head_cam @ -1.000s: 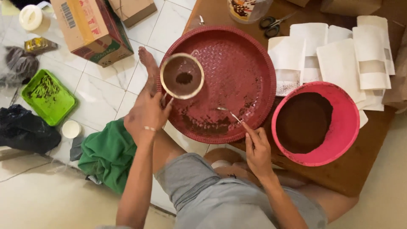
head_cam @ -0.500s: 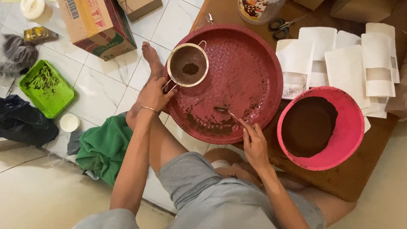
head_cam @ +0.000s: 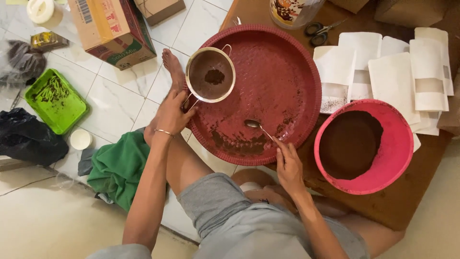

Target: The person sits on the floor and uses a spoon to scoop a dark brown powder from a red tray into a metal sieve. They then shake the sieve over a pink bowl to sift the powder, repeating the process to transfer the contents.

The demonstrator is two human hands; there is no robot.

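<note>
A round dark-red tray (head_cam: 287,72) dusted with brown powder is seen beside a pink basin (head_cam: 397,144) of powder, a metal sieve (head_cam: 211,75) being gripped above the tray's left rim by the left hand (head_cam: 170,115), a spoon (head_cam: 258,128), seemingly empty, pinched by the right hand (head_cam: 289,165).

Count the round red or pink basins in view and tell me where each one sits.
2. The big dark red tray lies in the middle, under the sieve. The pink basin of brown powder sits to its right. None seems hidden.
</note>
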